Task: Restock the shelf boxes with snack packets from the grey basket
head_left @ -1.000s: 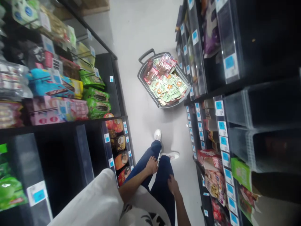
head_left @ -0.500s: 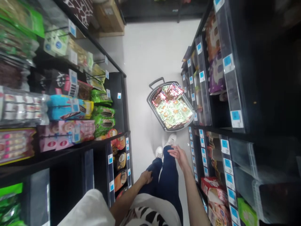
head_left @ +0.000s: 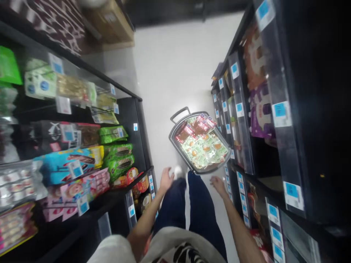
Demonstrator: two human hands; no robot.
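Note:
On the floor ahead of my feet stands a dark shopping basket (head_left: 179,153) with its handle raised at the far left corner. Light green snack packets (head_left: 207,148) fill it, and red-and-brown packets (head_left: 199,126) lie across their far end. My left hand (head_left: 166,179) hangs beside my left leg, near the basket's near-left side, holding nothing, its fingers apart. To the right, my right hand (head_left: 218,183) is just short of the basket's near-right corner, fingers loosely stretched and slightly blurred, with nothing seen in it. Neither hand touches the basket.
Left of me, a black shelf (head_left: 141,135) carries bagged snacks, including green packets (head_left: 119,155) and a blue bag (head_left: 63,166). Another tagged shelf (head_left: 248,142) runs close on the right, with purple bags (head_left: 261,113). A cardboard box (head_left: 112,23) stands at the far left. Pale floor (head_left: 175,65) stretches ahead.
My left hand has moved forward and left, off my thigh. The right hand has gone from in front of my right leg out to its right. The basket appears nearer as my view shifts forward.

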